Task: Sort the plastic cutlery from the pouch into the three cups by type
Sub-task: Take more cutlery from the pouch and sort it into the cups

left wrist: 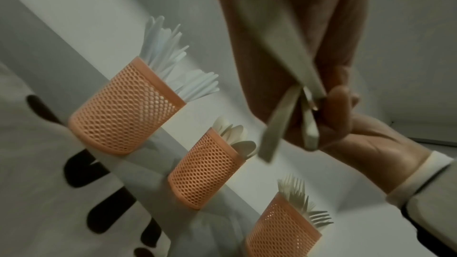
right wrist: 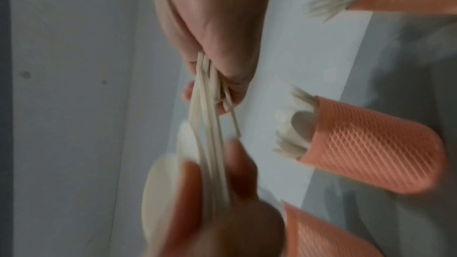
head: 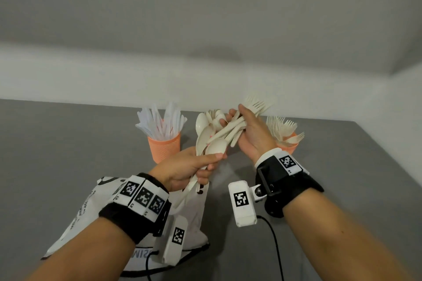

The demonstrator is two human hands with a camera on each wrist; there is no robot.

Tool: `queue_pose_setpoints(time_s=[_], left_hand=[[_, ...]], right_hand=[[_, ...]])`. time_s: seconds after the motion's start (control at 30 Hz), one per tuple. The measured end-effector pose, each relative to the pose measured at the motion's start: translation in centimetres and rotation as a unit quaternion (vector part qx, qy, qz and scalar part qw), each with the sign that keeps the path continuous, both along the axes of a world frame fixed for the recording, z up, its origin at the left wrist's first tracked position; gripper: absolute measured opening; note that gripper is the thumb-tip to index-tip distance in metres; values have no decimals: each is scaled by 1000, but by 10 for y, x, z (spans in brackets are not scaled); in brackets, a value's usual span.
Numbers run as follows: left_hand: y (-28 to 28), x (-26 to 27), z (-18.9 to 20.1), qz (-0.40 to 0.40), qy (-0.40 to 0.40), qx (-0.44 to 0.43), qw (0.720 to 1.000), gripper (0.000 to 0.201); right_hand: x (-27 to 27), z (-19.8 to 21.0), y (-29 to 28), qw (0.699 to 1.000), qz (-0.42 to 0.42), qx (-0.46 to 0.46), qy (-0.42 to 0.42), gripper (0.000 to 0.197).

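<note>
Above the table my left hand (head: 211, 163) grips the handles of several cream spoons (head: 204, 134), bowls pointing up. My right hand (head: 235, 118) grips a bunch of cream forks (head: 257, 105), tines up and to the right, handles crossing the spoons. The two bundles touch between the hands. Three orange mesh cups stand in a row behind: the knife cup (left wrist: 123, 108) with white knives, the spoon cup (left wrist: 205, 167), and the fork cup (left wrist: 279, 230). In the head view the hands hide the spoon cup. The white pouch (head: 194, 212) lies flat under my left forearm.
The grey table (head: 68, 143) ends at a pale wall just behind the cups, and its right edge (head: 388, 155) runs close to the fork cup (head: 288, 146). A black cable (head: 275, 242) trails from my right wrist toward me.
</note>
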State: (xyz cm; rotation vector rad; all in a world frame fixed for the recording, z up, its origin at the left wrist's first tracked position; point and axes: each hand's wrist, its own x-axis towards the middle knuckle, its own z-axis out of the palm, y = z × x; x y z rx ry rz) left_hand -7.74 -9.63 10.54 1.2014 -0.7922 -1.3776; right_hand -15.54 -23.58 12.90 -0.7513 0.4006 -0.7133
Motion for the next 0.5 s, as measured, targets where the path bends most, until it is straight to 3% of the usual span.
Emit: queue_pose_setpoints(time_s=[0.1,0.17,0.27,0.37,0.43,0.5], left_hand=[[-8,-2,2,20,-9,18,1000,46],[-15,-2,6,60,6,22,998,36],[-31,-5,16,109,56,-6,992,7],[-49,-11,26,135,87,-38,986,8],[-61,-17,31,157,105,-47,981,6],[-71,-20,33,185,124,-58,973,12]], right_hand=[[-18,14,-32,993,-113,-32,-25,20],[-35,21,-57,976,-196,-99,-2,11],[-61,30,-91,900,-314,-282,106,27],[-71,28,-117,841,-333,-388,179,32],[-68,17,-128,838,-304,-408,198,32],[-62,1,-134,855,-264,-397,205,34]])
